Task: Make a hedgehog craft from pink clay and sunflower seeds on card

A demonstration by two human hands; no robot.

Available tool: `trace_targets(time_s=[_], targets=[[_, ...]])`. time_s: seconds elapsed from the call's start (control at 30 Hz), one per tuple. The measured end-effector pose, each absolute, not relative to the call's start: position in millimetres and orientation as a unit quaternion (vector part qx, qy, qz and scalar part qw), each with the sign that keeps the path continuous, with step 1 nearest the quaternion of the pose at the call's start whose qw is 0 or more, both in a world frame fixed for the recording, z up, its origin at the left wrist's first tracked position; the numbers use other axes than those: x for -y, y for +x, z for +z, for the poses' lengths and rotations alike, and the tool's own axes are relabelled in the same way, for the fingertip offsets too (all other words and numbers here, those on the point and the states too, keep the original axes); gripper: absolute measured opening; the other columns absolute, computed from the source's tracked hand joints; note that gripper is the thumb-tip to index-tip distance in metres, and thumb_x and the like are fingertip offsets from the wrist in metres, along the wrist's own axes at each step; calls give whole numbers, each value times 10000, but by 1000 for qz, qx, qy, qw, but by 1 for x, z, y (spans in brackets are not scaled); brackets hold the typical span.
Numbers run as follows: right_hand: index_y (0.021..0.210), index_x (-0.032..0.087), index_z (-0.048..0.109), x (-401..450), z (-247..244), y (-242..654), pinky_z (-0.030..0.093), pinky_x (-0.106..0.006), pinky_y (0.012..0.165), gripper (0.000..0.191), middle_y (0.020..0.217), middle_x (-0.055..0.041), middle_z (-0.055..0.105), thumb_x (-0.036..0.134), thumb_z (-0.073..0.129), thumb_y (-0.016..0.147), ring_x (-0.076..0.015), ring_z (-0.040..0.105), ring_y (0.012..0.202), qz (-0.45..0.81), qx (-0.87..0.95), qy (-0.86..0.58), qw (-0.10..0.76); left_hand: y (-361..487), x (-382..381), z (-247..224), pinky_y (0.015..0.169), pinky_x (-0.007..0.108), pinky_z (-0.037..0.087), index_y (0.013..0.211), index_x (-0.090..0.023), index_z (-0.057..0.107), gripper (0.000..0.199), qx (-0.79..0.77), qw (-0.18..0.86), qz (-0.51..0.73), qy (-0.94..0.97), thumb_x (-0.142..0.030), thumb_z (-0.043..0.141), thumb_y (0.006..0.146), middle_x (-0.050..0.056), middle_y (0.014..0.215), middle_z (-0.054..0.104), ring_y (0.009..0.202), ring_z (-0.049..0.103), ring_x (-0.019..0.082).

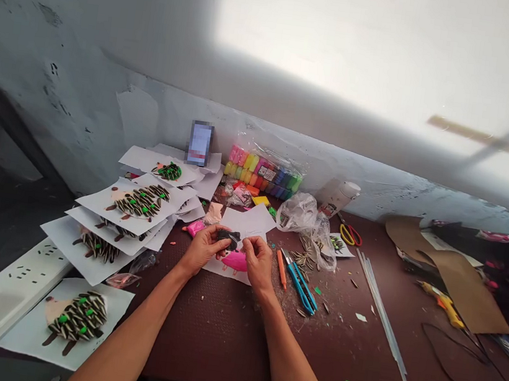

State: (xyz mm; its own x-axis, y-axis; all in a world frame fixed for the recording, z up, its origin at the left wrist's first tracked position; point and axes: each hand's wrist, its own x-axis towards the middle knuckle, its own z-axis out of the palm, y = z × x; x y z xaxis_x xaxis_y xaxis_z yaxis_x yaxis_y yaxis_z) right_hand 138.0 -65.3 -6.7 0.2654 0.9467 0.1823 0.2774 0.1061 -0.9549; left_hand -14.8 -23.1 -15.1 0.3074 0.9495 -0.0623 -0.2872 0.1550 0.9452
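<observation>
Place: a craft workroom is indicated.
Surface: a brown workbench (224,349) is littered with clay crumbs.
Materials: modelling clay (262,173) and sunflower seeds (302,259) are laid out.
Tools: scissors (350,234) and a glue gun (441,304) are placed nearby.
Pieces: seed collages (138,203) are stacked alongside.

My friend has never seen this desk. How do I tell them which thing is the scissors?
Find the long brown table and the person's hands working on it. Look past the right hand towards the back of the table, beyond the crumpled clear plastic bag, to the white bottle. The scissors lie just beside it, with yellow and red finger loops.
</observation>
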Motion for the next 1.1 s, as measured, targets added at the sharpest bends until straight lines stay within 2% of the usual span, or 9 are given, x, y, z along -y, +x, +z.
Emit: trace_targets(time_s=[0.2,0.37,0.43,0.57,0.67,0.77,0.9,0.97,1.1], targets=[[859,205,649,63,-15,135,487,-269,658,259,741,-5,662,452,576,838,-154,588,672,343,524,-572,530,-16,22,-16,449,239,478,975,-164,662,488,-380,629,490,469,-536,794,690,15,745,698,510,621,132],[765,208,629,62,-18,134,483,-272,649,255,694,-11,666,444,574,843,-160,594,646,340,551,-573,502,-13,18,-24,404,235,449,904,-172,677,371,-423,570,499,497,-467,745,689,7,687,674,470,583,130],[761,211,621,61,-17,139,476,-270,658,253,695,-10,669,438,562,855,-160,598,655,316,552,-586,502,-10,17,-25,424,233,465,931,-165,685,368,-422,560,504,504,-451,716,701,24,731,693,517,614,141],[798,213,610,58,-16,155,464,-264,654,252,688,-4,676,435,527,884,-157,601,638,279,518,-619,520,-9,14,-27,478,246,496,1103,-147,675,499,-436,527,523,509,-486,677,738,81,952,736,607,665,157],[830,210,622,52,-15,162,458,-263,638,231,655,0,680,392,501,904,-164,610,615,272,503,-645,507,-12,11,-31,514,270,501,1005,-145,696,411,-488,471,514,524,-472,648,761,78,880,741,593,661,170],[904,201,669,40,-8,158,464,-260,657,218,681,-11,717,315,485,927,-174,646,653,267,536,-666,445,-15,9,-35,633,301,533,877,-172,718,249,-495,407,506,578,-365,577,806,62,812,750,654,677,187],[1004,194,725,6,14,146,462,-241,753,259,790,-33,768,212,468,975,-169,707,808,204,619,-723,230,-16,11,-36,759,319,538,837,-193,724,183,-486,326,495,643,-226,545,811,58,849,772,783,703,207],[987,178,737,-14,24,145,458,-255,784,230,853,-72,776,198,509,966,-200,717,898,181,612,-743,199,-16,13,-36,792,326,536,834,-193,721,181,-483,306,485,662,-177,543,804,59,856,773,825,710,216],[1164,132,693,-48,30,148,459,-298,816,275,1111,-171,748,182,500,974,-266,701,1053,133,580,-785,171,-14,15,-37,781,327,532,824,-192,715,189,-478,287,463,689,-131,537,822,61,849,766,816,711,218]])
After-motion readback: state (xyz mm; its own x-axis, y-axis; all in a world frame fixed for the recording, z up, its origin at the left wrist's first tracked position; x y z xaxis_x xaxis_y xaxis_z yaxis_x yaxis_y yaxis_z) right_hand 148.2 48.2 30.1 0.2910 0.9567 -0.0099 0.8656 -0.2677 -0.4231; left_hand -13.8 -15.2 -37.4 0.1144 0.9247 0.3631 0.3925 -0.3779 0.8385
